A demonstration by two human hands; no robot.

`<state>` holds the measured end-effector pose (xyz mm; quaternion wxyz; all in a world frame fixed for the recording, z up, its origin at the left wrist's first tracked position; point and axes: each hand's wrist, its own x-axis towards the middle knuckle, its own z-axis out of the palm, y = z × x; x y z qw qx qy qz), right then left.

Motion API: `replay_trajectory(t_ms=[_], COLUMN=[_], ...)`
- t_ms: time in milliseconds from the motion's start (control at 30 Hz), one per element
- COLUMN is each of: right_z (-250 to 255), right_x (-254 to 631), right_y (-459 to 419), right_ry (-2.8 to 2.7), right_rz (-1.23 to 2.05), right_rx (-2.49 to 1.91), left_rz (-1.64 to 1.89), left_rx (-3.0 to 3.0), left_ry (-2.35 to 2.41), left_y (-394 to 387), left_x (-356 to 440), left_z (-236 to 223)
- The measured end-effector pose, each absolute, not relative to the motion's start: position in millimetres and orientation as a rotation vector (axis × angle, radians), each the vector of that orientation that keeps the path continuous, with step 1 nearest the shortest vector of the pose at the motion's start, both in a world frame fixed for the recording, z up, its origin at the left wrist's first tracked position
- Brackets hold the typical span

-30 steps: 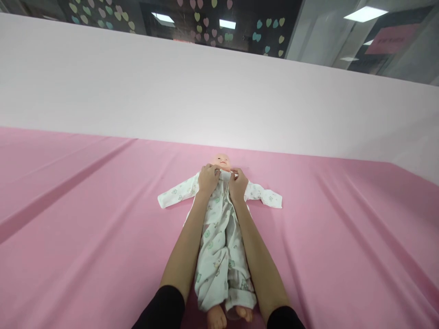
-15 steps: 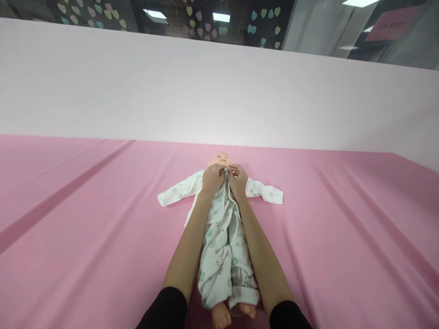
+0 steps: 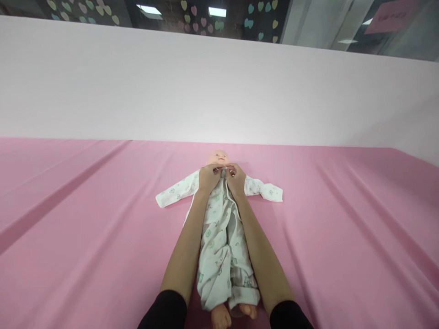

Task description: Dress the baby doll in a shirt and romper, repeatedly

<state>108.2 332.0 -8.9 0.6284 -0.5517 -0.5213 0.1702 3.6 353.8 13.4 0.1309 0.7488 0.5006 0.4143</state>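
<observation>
A baby doll (image 3: 218,156) lies on its back, head away from me, its bare feet near the bottom edge. It wears a white printed romper (image 3: 215,267) with long sleeves spread out to both sides. At the neck, my left hand (image 3: 209,177) pinches one edge of the romper's collar. My right hand (image 3: 236,177) pinches the other edge close beside it, the fingertips of both hands almost meeting. Below the hands the front hangs loose, its edges apart. What exactly lies between the fingertips is too small to make out.
A pink sheet (image 3: 103,237) with long creases covers the surface around the doll. Behind it rises a white wall panel (image 3: 219,91). Above that is dark glass with paper hearts (image 3: 248,23) and a pink sign (image 3: 391,17).
Both hands have shifted slightly left and stay pinched at the collar. The small round fastener seen between them before is now mostly covered by the fingers. The camera view has tilted a little.
</observation>
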Motion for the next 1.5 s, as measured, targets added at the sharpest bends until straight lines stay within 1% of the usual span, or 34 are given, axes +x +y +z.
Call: replay_trajectory(t_ms=[400,667,833,1300,1500], right_z=[-6,-3,-4,-5,-2], right_x=[111,109,109,109,110], right_y=[332,332,333,338,336], right_ry=[-1.233,-1.320,-1.356,-1.348,-1.257], right_rz=[0.443,0.385,0.366,0.384,0.493], right_rx=[-1.245,-1.355,-1.317,-1.309,-1.313], left_rz=[1.182,1.058,1.054,1.003,1.108], left_rx=[2.146,2.139,2.092,2.241,2.200], left_ry=[1.534,1.650,1.748,1.709,1.577], left_y=[351,345,345,348,348], left_x=[3,7,8,6,3], left_z=[15,22,23,21,20])
